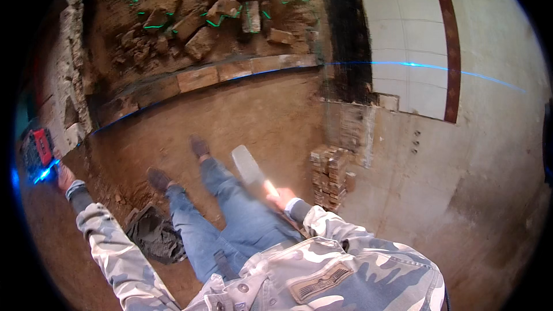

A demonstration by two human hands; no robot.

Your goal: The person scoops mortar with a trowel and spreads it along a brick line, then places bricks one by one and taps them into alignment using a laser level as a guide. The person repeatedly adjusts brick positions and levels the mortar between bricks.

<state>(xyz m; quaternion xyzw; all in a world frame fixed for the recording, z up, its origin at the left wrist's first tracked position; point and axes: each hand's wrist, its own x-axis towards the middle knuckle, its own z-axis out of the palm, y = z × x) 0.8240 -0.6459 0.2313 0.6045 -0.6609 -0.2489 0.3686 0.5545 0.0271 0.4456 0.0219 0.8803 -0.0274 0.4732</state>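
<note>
My right hand (pixel 281 199) is closed round the handle of a trowel (pixel 247 165), whose broad, pale grey blade points forward over the dirt floor, in front of my right leg. At the far left my left hand (pixel 65 176) reaches out to a red and black laser level (pixel 41 145). Bright blue glare lies across its fingertips, so their grip on the device is hard to make out. From the level's side a blue line runs along the low row of bricks (pixel 197 79) and across the wall on the right.
Loose broken bricks (pixel 224 7) lie on soil behind the brick row, with green light on several. Dark grey mortar (pixel 154 235) is heaped beside my left leg. A brick stack (pixel 328 177) stands by the right wall (pixel 415 173). A rough wall edge (pixel 74 75) rises at left.
</note>
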